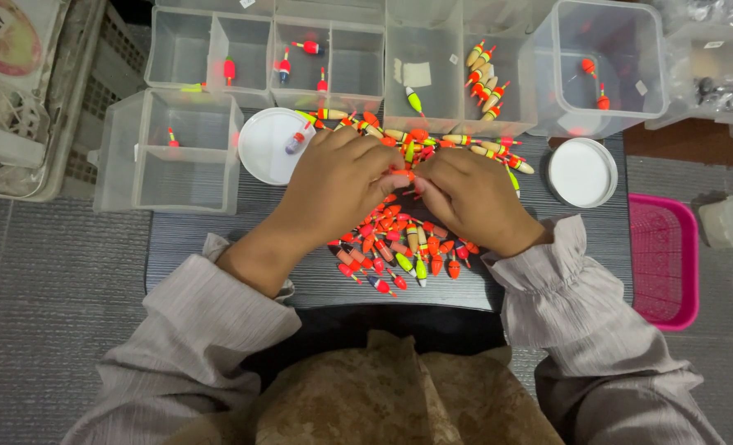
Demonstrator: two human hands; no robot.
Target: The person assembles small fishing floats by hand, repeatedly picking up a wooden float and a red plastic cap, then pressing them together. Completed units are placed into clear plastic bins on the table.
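A heap of small fishing floats [399, 247], orange, red, yellow and tan, lies on a dark board [218, 239]. My left hand [338, 185] and my right hand [469, 198] meet over the heap, fingertips together around one small orange float [405, 177]. More floats [432, 142] lie in a row just beyond my knuckles. Which hand carries the float's weight is hidden by the fingers.
Clear plastic boxes [333, 58] with a few floats each stand along the back. A clear tub [173, 152] sits left, another [601, 70] back right. Two round white lids [272, 144] [582, 171] lie on the board. A pink basket [665, 259] is at right.
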